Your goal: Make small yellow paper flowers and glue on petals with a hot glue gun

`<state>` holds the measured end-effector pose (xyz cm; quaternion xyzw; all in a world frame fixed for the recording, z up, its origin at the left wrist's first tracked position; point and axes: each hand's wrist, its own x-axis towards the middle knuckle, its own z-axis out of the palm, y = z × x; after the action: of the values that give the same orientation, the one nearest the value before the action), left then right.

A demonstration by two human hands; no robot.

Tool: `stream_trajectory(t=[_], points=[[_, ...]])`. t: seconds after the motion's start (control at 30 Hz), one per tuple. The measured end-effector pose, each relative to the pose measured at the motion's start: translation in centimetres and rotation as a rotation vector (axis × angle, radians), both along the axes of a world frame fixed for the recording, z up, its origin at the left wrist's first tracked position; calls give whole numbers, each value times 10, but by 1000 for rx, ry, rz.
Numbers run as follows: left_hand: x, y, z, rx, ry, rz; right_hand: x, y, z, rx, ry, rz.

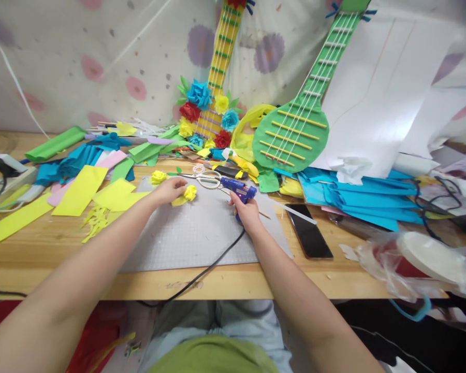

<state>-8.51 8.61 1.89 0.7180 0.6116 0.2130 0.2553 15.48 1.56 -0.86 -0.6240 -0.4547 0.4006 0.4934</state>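
My left hand (171,190) is closed at the left part of the grey cutting mat (159,248), its fingers pinching a small yellow paper flower (190,193). A second yellow paper flower (159,177) lies just behind that hand. In my right hand (246,210) is a blue glue gun (236,184), gripped by the handle, its nozzle pointing left. The gun's black cord (221,256) runs down over the table's front edge. White-handled scissors (208,180) rest between the two hands, at the back of the mat.
Yellow paper pieces (81,190) and blue crepe paper (75,160) spread at the left. A green paper lute (293,134) and a yellow one with flowers (221,57) lean at the back. A phone (310,233), blue folded paper (357,199) and a plastic-wrapped cup (415,259) lie right.
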Motion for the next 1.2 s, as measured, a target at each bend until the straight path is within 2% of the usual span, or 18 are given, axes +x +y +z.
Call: stream_trajectory(t=[0.2, 0.37, 0.47, 0.57, 0.73, 0.93, 1.07, 1.2], points=[[5, 1, 0, -61, -114, -32, 0, 1, -2, 11, -3, 14], [11, 0, -2, -27, -113, -3, -1, -1, 2, -8, 1, 7], [12, -2, -2, -61, -178, 7, -1, -2, 4, -11, -6, 12], [10, -6, 4, -156, -279, 59, -1, -2, 3, -7, -7, 10], [8, -14, 22, -285, -323, 142, -1, -1, 1, -1, -9, 2], [22, -19, 24, -277, -450, 241, -1, -2, 3, -4, 0, 8], [33, -21, 22, -269, -440, 277, -1, -2, 4, -7, 0, 0], [35, -24, 26, -274, -410, 292, 0, -3, 5, -15, -3, 5]])
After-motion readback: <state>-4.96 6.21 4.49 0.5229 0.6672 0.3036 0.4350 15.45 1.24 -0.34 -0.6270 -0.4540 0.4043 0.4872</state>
